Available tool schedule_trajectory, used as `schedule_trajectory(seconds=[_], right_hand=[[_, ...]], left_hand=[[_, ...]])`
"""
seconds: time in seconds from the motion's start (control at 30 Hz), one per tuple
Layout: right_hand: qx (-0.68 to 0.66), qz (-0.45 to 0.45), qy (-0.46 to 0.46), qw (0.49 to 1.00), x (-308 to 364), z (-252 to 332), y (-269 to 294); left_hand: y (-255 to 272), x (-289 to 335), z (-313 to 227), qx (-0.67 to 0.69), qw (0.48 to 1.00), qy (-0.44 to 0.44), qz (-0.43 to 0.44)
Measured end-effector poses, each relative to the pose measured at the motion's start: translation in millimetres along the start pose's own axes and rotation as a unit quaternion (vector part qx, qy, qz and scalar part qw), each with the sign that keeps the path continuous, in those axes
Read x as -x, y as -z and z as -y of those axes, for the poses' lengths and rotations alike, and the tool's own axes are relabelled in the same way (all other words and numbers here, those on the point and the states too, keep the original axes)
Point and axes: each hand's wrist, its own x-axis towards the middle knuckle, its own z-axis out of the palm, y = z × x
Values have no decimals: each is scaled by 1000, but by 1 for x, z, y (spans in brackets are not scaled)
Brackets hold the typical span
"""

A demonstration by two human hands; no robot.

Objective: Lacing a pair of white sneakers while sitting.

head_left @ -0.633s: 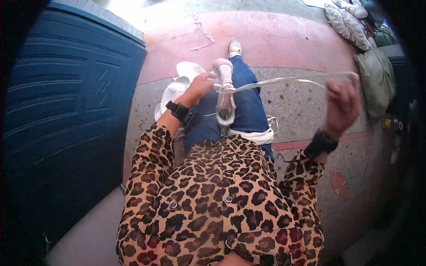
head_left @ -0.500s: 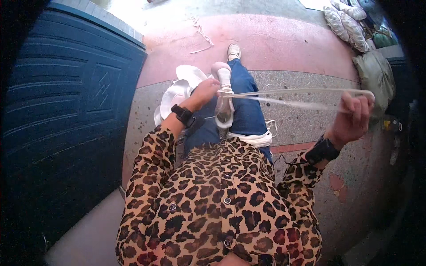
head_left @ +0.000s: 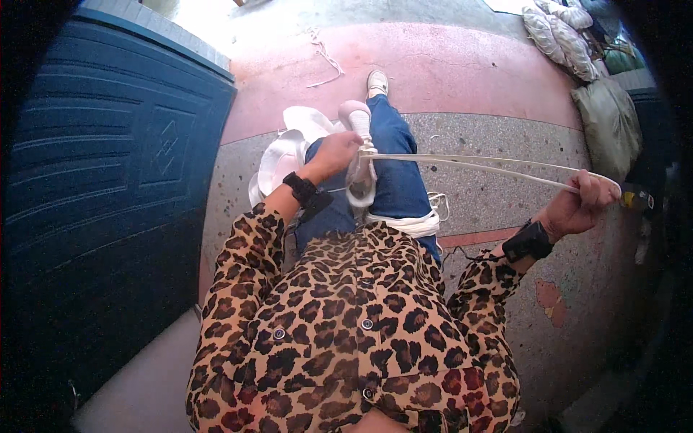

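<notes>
A pale pink and white shoe (head_left: 355, 119) rests over my lap, its rounded toe pointing away and its opening toward me. My left hand (head_left: 338, 156) grips the shoe beside its eyelets, fingers closed; the fingertips are partly hidden against it. From the eyelets a long white shoelace (head_left: 476, 160) runs to the right in two strands, drawn out straight. Far out at the right, my right hand (head_left: 577, 206) is closed around the lace's far end. Several white shoe pieces (head_left: 280, 160) lie on the left, beyond my left wrist.
A bundle of white laces (head_left: 411, 226) lies across my right thigh. Loose laces (head_left: 328, 58) are on the floor ahead. A blue panelled door (head_left: 123, 173) stands on the left. At the right are a filled greenish sack (head_left: 608, 126) and a bag of white items (head_left: 556, 40).
My right hand has moved outward to the right and a little nearer me, and the lace strands have become straighter. My left hand stays at the shoe.
</notes>
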Motion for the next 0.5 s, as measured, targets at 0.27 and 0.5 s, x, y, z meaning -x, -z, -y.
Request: schedule_trajectory(seconds=[0.27,0.5], right_hand=[[1,4,-4,1000,7,5,5],[85,-29,-51,995,4,2,13]], left_hand=[[-4,-2,-16,-40,995,-47,83],[0,-17,-14,-78,978,-68,181]])
